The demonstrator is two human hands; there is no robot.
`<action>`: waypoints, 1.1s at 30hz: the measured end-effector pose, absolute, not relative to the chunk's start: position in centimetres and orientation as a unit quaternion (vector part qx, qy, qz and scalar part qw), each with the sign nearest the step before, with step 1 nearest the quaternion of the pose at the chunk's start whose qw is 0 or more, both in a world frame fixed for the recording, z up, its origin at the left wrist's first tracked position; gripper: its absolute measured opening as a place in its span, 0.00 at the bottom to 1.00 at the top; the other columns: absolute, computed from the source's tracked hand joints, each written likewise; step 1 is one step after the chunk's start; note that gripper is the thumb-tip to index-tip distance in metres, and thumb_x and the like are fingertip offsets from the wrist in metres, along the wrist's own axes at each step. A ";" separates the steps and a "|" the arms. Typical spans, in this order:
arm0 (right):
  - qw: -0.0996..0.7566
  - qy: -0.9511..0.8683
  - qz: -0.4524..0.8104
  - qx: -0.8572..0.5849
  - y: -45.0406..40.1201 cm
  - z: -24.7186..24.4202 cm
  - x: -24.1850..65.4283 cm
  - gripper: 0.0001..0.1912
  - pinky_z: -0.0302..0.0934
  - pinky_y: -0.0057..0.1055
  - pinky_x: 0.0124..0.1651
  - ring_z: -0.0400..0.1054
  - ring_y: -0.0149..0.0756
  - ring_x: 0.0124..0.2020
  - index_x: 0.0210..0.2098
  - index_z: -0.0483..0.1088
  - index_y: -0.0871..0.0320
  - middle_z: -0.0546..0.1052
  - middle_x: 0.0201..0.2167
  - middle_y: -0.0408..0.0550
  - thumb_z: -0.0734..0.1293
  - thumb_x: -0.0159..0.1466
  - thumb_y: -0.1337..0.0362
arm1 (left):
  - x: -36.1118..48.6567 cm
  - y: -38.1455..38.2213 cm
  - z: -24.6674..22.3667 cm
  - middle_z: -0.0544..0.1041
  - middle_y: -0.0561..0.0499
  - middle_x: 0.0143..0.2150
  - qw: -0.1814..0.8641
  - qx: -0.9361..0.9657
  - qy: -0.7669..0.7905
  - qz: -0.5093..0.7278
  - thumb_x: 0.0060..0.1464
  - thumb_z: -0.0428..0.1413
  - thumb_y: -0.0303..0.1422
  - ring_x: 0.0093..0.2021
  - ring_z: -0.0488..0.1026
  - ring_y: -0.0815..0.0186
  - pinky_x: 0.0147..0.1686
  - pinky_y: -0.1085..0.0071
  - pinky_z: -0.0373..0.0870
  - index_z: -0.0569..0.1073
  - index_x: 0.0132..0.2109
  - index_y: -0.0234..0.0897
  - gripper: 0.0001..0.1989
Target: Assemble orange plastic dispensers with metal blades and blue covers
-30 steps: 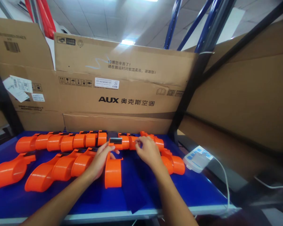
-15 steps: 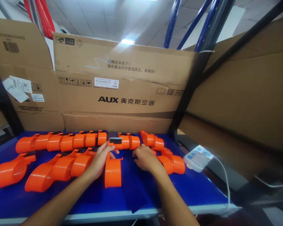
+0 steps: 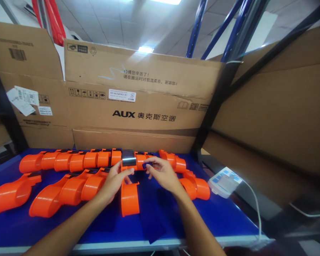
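My left hand (image 3: 116, 179) is closed around the handle of an orange plastic scoop (image 3: 130, 200). Its cup hangs below my fingers, and a dark rectangular panel (image 3: 129, 161) with a bright strip shows at the handle's upper end. Just to the right, my right hand (image 3: 162, 173) pinches a small dark blue piece (image 3: 146, 165) between thumb and fingers, close to that panel but apart from it. What kind of piece it is I cannot make out. Dark blue sheet material (image 3: 152, 220) lies on the table under the two hands.
Orange scoops (image 3: 61, 161) stand in a back row on the blue table (image 3: 96, 227), with more in front at left (image 3: 45, 201) and right (image 3: 201, 188). A white-and-blue device (image 3: 225, 181) with a cable sits at the right edge. Cardboard (image 3: 138, 96) walls the back.
My right hand has risen from the table and come toward the scoop, now with a small dark blue piece in its fingers. The held scoop's panel has tilted more toward me.
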State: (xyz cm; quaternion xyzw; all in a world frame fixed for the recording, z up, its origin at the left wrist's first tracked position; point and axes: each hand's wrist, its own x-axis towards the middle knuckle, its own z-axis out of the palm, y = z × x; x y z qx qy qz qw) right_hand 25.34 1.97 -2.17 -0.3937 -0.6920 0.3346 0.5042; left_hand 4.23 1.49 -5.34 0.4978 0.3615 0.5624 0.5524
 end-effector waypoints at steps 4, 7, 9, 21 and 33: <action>0.576 -0.636 0.370 -0.358 2.1 -2.0 24.7 0.14 0.72 0.36 0.34 0.73 0.37 0.29 0.40 0.80 0.57 0.80 0.34 0.48 0.76 0.59 0.54 | 4.3 1.4 -5.3 0.80 0.51 0.34 0.545 0.504 0.368 0.560 0.51 0.67 0.42 0.22 0.71 0.70 0.26 0.73 0.68 0.75 0.47 0.37 0.21; 0.592 -0.636 0.340 -0.360 2.1 -2.1 24.3 0.13 0.70 0.33 0.32 0.72 0.35 0.31 0.39 0.83 0.55 0.79 0.41 0.50 0.77 0.58 0.55 | 4.4 1.4 -5.3 0.80 0.51 0.33 0.545 0.512 0.364 0.555 0.51 0.67 0.43 0.21 0.71 0.70 0.25 0.72 0.68 0.76 0.49 0.36 0.21; 0.589 -0.646 0.322 -0.363 2.1 -2.2 24.0 0.13 0.68 0.32 0.31 0.71 0.36 0.32 0.41 0.84 0.54 0.78 0.39 0.50 0.76 0.60 0.54 | 4.4 1.5 -5.4 0.80 0.51 0.33 0.544 0.512 0.365 0.555 0.51 0.67 0.43 0.21 0.71 0.70 0.25 0.72 0.69 0.76 0.49 0.36 0.22; 0.568 -0.677 0.242 -0.401 1.8 -3.3 22.7 0.12 0.67 0.32 0.36 0.73 0.37 0.31 0.34 0.74 0.56 0.79 0.30 0.46 0.74 0.62 0.54 | 4.5 1.5 -5.5 0.79 0.51 0.34 0.539 0.498 0.356 0.578 0.52 0.67 0.44 0.23 0.71 0.69 0.25 0.73 0.69 0.77 0.48 0.36 0.21; 0.485 -0.784 0.119 -0.370 1.2 -3.1 23.1 0.09 0.66 0.37 0.42 0.72 0.41 0.35 0.35 0.70 0.53 0.78 0.33 0.48 0.68 0.69 0.56 | 4.7 1.1 -4.8 0.78 0.52 0.34 0.515 0.523 0.335 0.591 0.52 0.66 0.43 0.25 0.70 0.69 0.25 0.74 0.69 0.77 0.48 0.37 0.20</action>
